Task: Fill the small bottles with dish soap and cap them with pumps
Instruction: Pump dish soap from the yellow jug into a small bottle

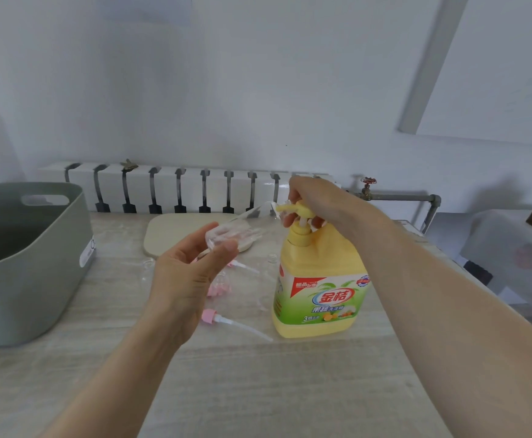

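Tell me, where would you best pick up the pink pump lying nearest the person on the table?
By its pink cap, pinched from above. The pump lies flat on the table, cap to the left; the thin clear tube trailing right looks bendy and offers little to hold.

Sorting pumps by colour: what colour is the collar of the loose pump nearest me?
The pump collar is pink; head view.

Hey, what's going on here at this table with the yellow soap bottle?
A person is getting dish soap into little bottles. The left-hand grip holds a clear small bottle tilted toward the nozzle of the yellow soap bottle, while the right-hand grip is curled round its pump head. A pink pump lies loose on the table, not yet fitted.
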A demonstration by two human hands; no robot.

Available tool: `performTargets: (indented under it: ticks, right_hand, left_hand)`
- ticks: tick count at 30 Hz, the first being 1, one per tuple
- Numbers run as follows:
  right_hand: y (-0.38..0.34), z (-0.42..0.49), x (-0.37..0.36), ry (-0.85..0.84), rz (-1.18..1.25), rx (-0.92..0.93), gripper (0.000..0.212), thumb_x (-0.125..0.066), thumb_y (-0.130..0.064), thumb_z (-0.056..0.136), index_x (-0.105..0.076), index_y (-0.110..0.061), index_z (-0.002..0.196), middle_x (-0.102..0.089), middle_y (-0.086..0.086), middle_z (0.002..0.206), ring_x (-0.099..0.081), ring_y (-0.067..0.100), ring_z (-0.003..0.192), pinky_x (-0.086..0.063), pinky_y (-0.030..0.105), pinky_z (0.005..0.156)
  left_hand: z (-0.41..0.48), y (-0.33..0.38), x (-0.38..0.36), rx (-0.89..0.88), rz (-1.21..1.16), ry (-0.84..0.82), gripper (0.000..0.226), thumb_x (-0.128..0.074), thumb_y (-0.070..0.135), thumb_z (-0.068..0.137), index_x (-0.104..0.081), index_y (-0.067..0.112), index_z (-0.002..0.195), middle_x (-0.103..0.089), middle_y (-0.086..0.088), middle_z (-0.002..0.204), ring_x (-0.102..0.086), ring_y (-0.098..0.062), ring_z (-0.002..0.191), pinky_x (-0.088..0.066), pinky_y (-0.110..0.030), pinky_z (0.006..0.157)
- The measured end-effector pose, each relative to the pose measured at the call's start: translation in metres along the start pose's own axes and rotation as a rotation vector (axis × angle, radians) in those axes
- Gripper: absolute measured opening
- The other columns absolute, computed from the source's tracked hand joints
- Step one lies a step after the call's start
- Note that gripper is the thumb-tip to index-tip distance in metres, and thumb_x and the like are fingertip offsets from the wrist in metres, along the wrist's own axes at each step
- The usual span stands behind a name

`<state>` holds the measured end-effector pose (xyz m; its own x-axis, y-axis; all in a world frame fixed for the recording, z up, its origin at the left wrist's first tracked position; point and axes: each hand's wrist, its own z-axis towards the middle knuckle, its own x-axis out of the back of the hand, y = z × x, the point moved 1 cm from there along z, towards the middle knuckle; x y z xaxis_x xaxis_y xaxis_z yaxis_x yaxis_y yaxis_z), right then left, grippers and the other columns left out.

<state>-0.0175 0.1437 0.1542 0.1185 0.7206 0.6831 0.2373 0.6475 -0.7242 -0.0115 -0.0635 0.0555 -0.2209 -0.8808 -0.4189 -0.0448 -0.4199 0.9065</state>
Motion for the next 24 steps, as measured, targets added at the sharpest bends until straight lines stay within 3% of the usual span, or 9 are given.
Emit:
performTargets:
  ticks: [2,5,9,13,18,21,24]
  right_hand:
    - [-0.001,-0.005,0.002,-0.009,0.048,0.019,0.026,-0.038,-0.032,0.080,-0.057,-0.015,0.075,-0.075,0.004,0.077,-0.043,0.019,0.059,-0.039,0.030,0.059]
    - [-0.001,-0.006,0.004,-0.013,0.044,0.020,0.040,-0.038,-0.035,0.081,-0.068,-0.010,0.069,-0.075,0.008,0.082,-0.043,0.017,0.054,-0.040,0.028,0.058]
    - [0.003,-0.010,0.006,-0.010,-0.008,0.068,0.050,-0.035,-0.035,0.085,-0.076,-0.007,0.079,-0.075,0.000,0.079,-0.046,0.013,0.054,-0.041,0.025,0.058]
    - [0.008,-0.013,0.005,0.023,-0.035,0.115,0.051,-0.034,-0.042,0.087,-0.076,-0.015,0.076,-0.073,-0.002,0.085,-0.051,0.015,0.064,-0.046,0.032,0.075]
    - [0.010,-0.013,0.005,0.049,-0.059,0.124,0.057,-0.033,-0.048,0.092,-0.076,-0.016,0.073,-0.071,0.001,0.088,-0.054,0.015,0.068,-0.043,0.031,0.075]
    - [0.011,-0.012,0.002,0.086,-0.138,0.091,0.062,-0.029,-0.059,0.081,-0.075,-0.020,0.069,-0.069,-0.005,0.082,-0.057,0.017,0.074,-0.044,0.041,0.091]
    - [0.011,-0.012,0.001,0.090,-0.165,0.071,0.061,-0.027,-0.059,0.079,-0.073,-0.020,0.070,-0.069,-0.005,0.087,-0.057,0.018,0.082,-0.042,0.044,0.097]
  left_hand:
    - [0.000,0.002,-0.002,0.007,-0.010,0.009,0.078,-0.089,0.031,0.042,-0.069,0.017,0.116,-0.073,-0.005,0.109,-0.066,-0.023,0.110,-0.049,-0.040,0.094]
    - [-0.001,0.003,-0.003,0.004,-0.017,0.010,0.077,-0.088,0.031,0.042,-0.069,0.018,0.115,-0.074,-0.004,0.108,-0.067,-0.023,0.107,-0.052,-0.037,0.084]
    - [-0.001,0.003,-0.004,0.008,-0.048,0.019,0.069,-0.085,0.025,0.049,-0.068,0.014,0.115,-0.074,-0.006,0.106,-0.070,-0.022,0.102,-0.052,-0.036,0.091]
    - [-0.001,0.000,-0.005,0.005,-0.092,-0.004,0.053,-0.079,0.018,0.060,-0.069,0.010,0.111,-0.074,-0.008,0.105,-0.071,-0.023,0.097,-0.058,-0.026,0.081]
    - [0.000,0.002,-0.004,-0.027,-0.040,-0.007,0.061,-0.083,0.028,0.052,-0.071,0.014,0.110,-0.075,-0.006,0.104,-0.072,-0.023,0.096,-0.057,-0.029,0.084]
    - [-0.001,0.002,-0.003,-0.046,0.013,0.003,0.065,-0.085,0.034,0.050,-0.070,0.016,0.112,-0.074,-0.005,0.104,-0.072,-0.024,0.095,-0.055,-0.033,0.084]
    - [-0.003,0.002,-0.002,-0.061,0.045,0.002,0.064,-0.086,0.037,0.049,-0.072,0.018,0.108,-0.074,-0.005,0.104,-0.071,-0.023,0.095,-0.057,-0.028,0.078]
